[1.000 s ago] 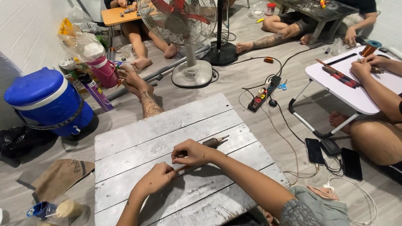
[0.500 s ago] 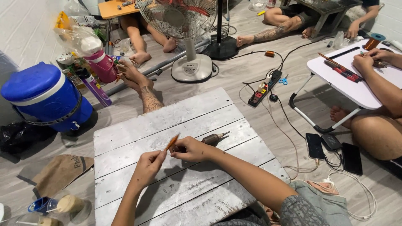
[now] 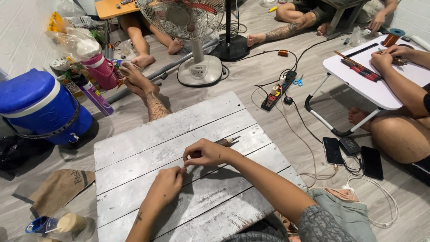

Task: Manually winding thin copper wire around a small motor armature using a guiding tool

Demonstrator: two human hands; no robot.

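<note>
A slim brown tool with a dark metal tip (image 3: 227, 142) lies flat on the grey plank table (image 3: 134, 148), its tip angled up and away, its handle end hidden behind the right hand (image 3: 206, 153).

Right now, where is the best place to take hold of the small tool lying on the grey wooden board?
Probably the bare tip end of the small tool, coming from its right side. It lies flat on the wooden board, and the right hand covers its other end.
</note>
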